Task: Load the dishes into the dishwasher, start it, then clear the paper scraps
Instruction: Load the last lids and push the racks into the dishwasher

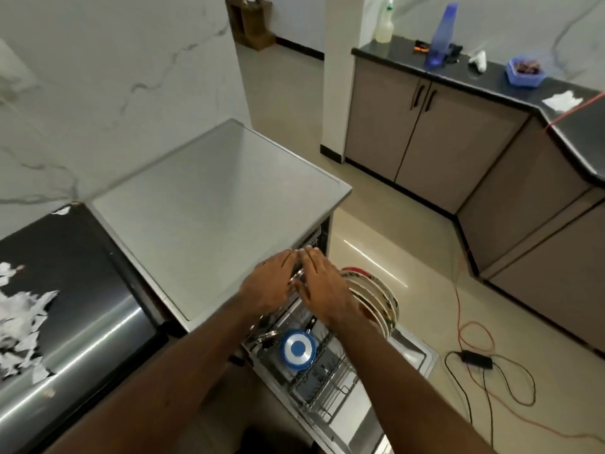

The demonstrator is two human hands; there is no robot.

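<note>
You stand in a home kitchen: open dishwasher [314,362] racked with plates [373,299], dark countertop [484,77] over taupe cabinets [425,139], marble-look wall [114,77], tiled floor [288,93], bottles [440,34] on the counter.

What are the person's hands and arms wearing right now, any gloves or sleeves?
No gloves: the left hand and right hand are both bare. No sleeves, watch or bands show on either forearm in this view. Rings cannot be ruled out; the fingers are blurred.

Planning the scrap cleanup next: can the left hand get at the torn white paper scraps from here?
Probably yes: the torn white paper scraps lie uncovered on the dark shiny surface, nothing between them and the left hand.
</note>
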